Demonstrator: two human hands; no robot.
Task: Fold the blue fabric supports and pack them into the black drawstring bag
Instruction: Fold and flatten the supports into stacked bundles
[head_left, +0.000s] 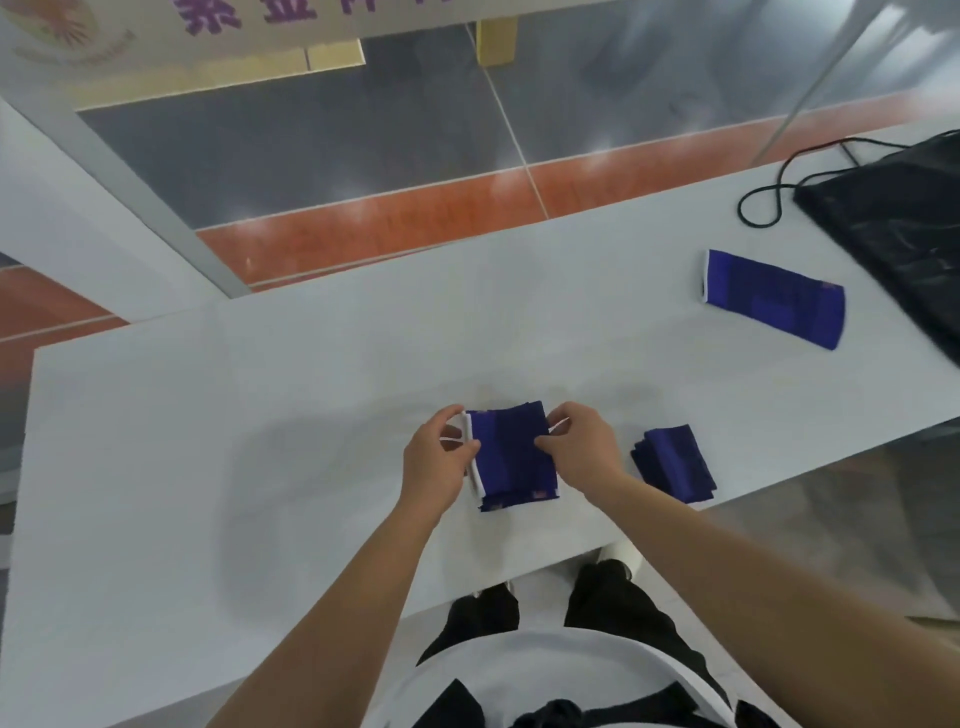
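Head view, looking down on a white table (260, 467).

- Folded blue support (511, 457): lies at the near edge of the table, straight in front of the person. It is folded over in layers, with white trim along its left side. This is the piece being worked.
- Left hand (434, 462): thumb and fingers are curled in and pinch the white-trimmed left edge of the folded blue support.
- Right hand (584, 449): fingers are bent and pinch the right edge of the same piece. A thin white band shows between the fingertips.
- Second folded support (674, 462): just right of the folded blue support, past the right hand, at the table's near edge. It is a compact dark blue stack and no hand touches it.
- Unfolded support (774, 299): well beyond and to the right of the folded blue support. It lies flat at full length, with a white band at its left end.
- Black drawstring bag (898, 228): farthest right and beyond the folded blue support, past the unfolded one. It lies flat on the table and is partly cut off by the picture edge. Its mouth is not visible, so I cannot tell its contents. All three visible supports lie outside it on the tabletop.
- Drawstring cord (769, 202): loops loose on the table off the bag's left side.
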